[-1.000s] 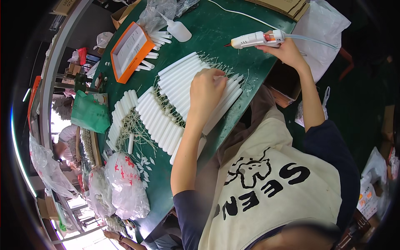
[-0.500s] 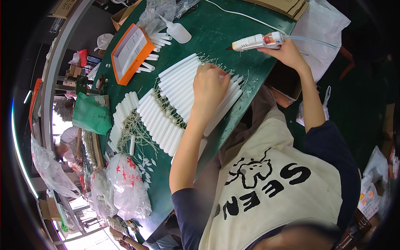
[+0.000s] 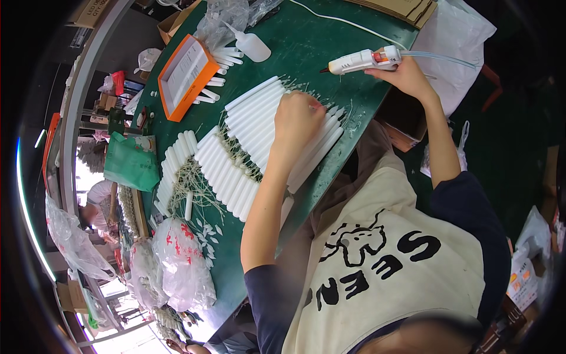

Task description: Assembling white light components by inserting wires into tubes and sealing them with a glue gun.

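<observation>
My right hand (image 3: 407,75) is closed round a white hot glue gun (image 3: 357,61), held over the table's right edge with its dark nozzle pointing left. My left hand (image 3: 299,118) rests over a row of long white candle-like tubes (image 3: 253,121), its fingers curled and pinched near their wired ends. What the left fingertips hold, if anything, is hidden. A second row of shorter white tubes (image 3: 221,171) lies to the left, with thin pale wires (image 3: 239,156) between the rows. Small pointed white tips (image 3: 336,111) show on tubes beside my left hand.
An orange-rimmed box (image 3: 186,78), more white tubes (image 3: 226,58) and a white squeeze bottle (image 3: 253,46) lie on the green table (image 3: 300,35). Further left are tangled wires (image 3: 194,180), loose flame-shaped pieces (image 3: 206,239), plastic bags (image 3: 184,265) and a green bag (image 3: 131,162). A pale cable (image 3: 348,22) crosses the far side.
Both hands stay almost where they were; my left hand has shifted very slightly. At the lower left, another person's arm has moved lower.
</observation>
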